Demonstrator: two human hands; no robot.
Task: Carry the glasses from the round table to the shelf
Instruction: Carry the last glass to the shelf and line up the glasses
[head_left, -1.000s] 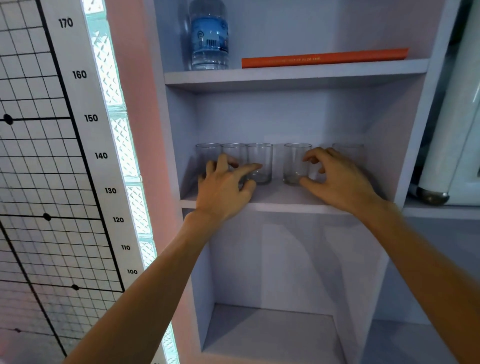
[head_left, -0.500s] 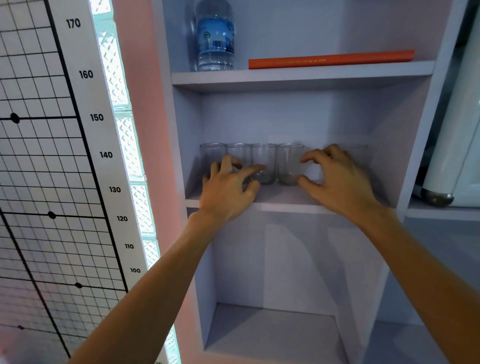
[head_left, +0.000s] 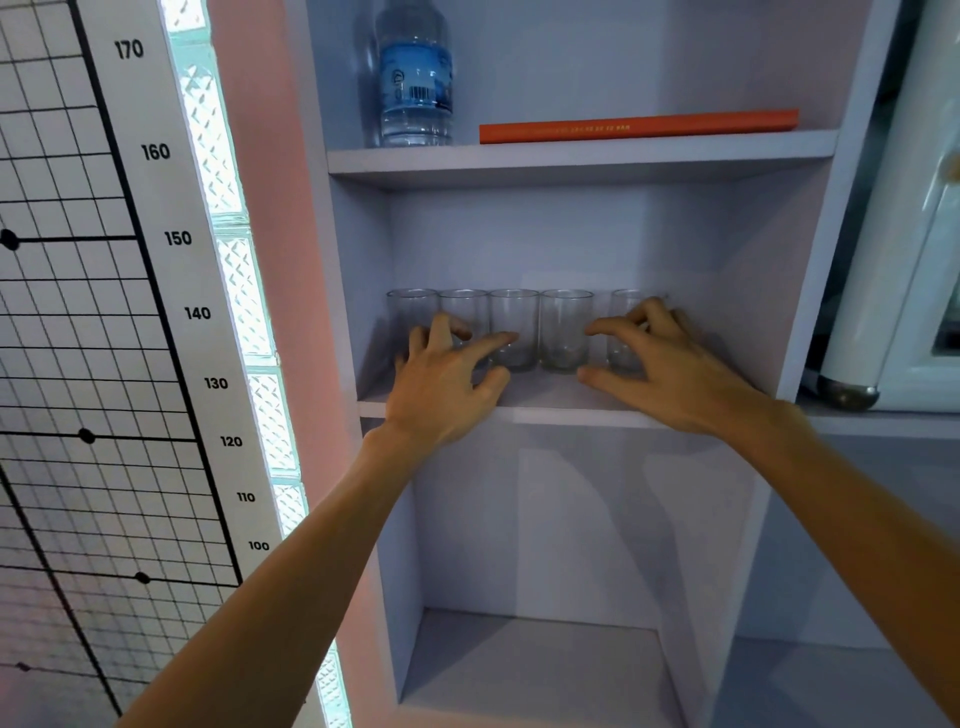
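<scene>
Already five clear tumbler glasses (head_left: 514, 312) stand upright in a row on the middle shelf (head_left: 545, 410) of a pale lilac shelf unit. The four on the left sit close side by side, and the fifth glass (head_left: 626, 312) stands a little apart to the right.

The left hand (head_left: 447, 387) hovers in front of the second glass (head_left: 464, 312) with its fingers spread and loosely bent. Its forefinger reaches across the lower part of the third glass, and it grips nothing that can be seen. The right hand (head_left: 670, 369) is arched over the fifth glass, hiding much of it. Its thumb and forefinger point into the gap beside the fourth glass (head_left: 566, 330); whether it actually grips the fifth glass cannot be told.

On the shelf above, a water bottle (head_left: 414, 78) with a blue label stands beside a flat-lying orange book (head_left: 639, 126). A height chart (head_left: 156, 260) hangs to the left of the unit, next to a strip of lit glass blocks (head_left: 239, 291). A white rounded appliance (head_left: 883, 260) stands to the right
</scene>
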